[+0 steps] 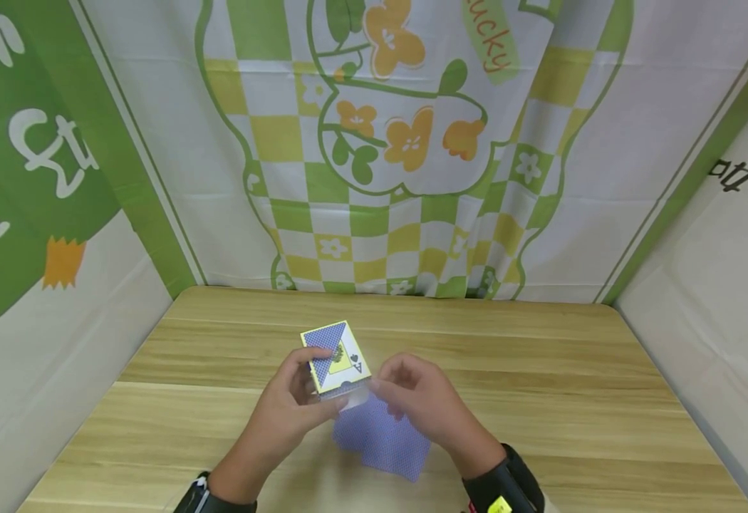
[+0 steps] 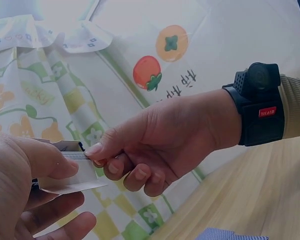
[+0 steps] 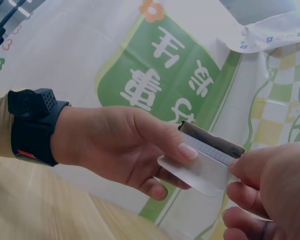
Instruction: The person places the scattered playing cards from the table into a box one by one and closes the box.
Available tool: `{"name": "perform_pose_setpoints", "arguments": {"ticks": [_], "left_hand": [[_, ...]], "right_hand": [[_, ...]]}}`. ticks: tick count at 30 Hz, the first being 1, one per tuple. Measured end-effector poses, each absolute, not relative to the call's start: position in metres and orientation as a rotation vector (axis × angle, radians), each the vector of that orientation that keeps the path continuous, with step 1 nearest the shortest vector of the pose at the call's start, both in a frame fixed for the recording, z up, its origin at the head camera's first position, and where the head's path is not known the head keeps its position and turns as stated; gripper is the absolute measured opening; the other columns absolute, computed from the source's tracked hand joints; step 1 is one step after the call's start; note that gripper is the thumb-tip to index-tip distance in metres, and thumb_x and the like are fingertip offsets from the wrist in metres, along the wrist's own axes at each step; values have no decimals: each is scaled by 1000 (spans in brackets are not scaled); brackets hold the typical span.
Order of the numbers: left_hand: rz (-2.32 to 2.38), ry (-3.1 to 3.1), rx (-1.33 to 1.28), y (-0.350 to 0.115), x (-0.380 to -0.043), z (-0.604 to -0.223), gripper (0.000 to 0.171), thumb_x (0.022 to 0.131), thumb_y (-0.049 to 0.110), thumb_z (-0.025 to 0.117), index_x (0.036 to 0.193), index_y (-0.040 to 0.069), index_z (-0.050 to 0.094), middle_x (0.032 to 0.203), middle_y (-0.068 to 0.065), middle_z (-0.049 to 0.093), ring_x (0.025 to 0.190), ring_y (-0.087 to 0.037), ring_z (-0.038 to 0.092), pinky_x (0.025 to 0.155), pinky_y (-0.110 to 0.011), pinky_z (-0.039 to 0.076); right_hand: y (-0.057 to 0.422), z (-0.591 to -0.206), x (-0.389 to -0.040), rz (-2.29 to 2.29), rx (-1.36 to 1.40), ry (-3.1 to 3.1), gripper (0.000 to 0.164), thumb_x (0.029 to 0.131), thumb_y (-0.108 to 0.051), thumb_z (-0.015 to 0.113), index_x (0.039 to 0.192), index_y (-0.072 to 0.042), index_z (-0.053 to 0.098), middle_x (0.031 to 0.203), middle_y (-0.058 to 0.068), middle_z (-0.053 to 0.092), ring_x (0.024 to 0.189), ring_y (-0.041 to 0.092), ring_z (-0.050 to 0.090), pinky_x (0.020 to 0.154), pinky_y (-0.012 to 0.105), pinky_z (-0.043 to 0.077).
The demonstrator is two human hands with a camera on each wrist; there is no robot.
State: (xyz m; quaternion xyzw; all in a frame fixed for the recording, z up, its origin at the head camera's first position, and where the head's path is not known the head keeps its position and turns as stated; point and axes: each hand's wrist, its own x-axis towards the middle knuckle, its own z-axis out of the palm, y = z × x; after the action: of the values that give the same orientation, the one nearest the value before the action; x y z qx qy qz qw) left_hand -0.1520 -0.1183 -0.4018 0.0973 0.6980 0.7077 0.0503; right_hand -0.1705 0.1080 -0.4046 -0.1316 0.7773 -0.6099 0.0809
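My left hand [image 1: 291, 399] grips a playing-card box [image 1: 355, 349], its printed face with a blue pattern and an ace turned up. The box's open end points toward me, and a white flap [image 3: 202, 177] hangs out from it. Inside the mouth, the edges of a stack of playing cards [image 3: 207, 148] show in the right wrist view. With thumb and forefinger, my right hand [image 1: 425, 399] pinches at the corner of that stack; how many cards it has is hidden. Below both hands, loose blue-backed cards [image 1: 393, 449] lie face down, overlapping, on the table.
The wooden table [image 1: 573, 399] runs back to a checkered curtain [image 1: 406, 214]. Printed cloth walls [image 1: 701, 285] stand at the left and right sides. Each wrist wears a black band with a camera [image 2: 255, 110].
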Motion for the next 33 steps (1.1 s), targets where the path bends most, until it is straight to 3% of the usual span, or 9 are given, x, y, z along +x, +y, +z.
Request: {"name": "perform_pose_setpoints", "arguments": {"ticks": [19,26,33], "left_hand": [[2217,2054,317,-119,-153,-402,66,81,-11,73,137,3,40,131,-28,50,104,-28,63,73,-34,61],[2225,2043,325,-119,-153,-401,66,81,-13,72,137,2,40,129,-28,50,104,-27,63,73,-34,61],[2223,2041,348,-120,-153,-402,67,81,-12,72,137,3,39,130,-28,49,105,-28,62,74,-34,61]], "right_hand": [[114,-415,-179,-1692,-400,2394,21,96,-32,71,93,-12,65,85,1,64,74,19,61,63,31,54],[118,-425,-185,-1499,-535,2480,9,95,-27,70,97,-19,67,94,-4,66,86,17,61,70,33,53],[117,-436,-189,-1360,-551,2501,20,93,-30,73,105,-15,68,108,2,68,100,21,62,77,38,54]]}}
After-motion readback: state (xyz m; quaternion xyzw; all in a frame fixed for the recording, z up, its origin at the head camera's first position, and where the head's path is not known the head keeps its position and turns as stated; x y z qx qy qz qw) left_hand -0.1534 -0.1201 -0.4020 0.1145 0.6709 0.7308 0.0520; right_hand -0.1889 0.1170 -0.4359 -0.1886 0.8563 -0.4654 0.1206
